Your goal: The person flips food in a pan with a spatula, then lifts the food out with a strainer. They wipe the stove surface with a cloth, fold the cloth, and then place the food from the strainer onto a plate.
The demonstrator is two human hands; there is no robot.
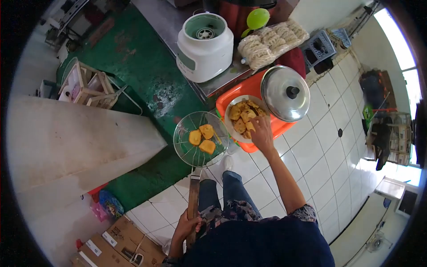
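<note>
My left hand (186, 226) is wrapped round the wooden handle of a wire strainer (194, 153). In the strainer's round basket lie three fried yellow pieces (207, 147), and a pair of tongs or thin strip is hard to make out beside them. My right hand (262, 130) reaches over a white plate (229, 127) piled with fried pieces (240, 116). Its fingers are bent at one piece on the plate's right side; whether they grip it is hidden. The plate rests on an orange tray (281, 128), beside a shiny metal lid (284, 93) with a black knob.
A white appliance base (204, 49) and a bag of dried noodles (271, 44) stand on the metal table (155, 18). A large pale cabinet (84, 147) is at left, with cardboard boxes (120, 240) below. White floor tiles (311, 151) spread to the right.
</note>
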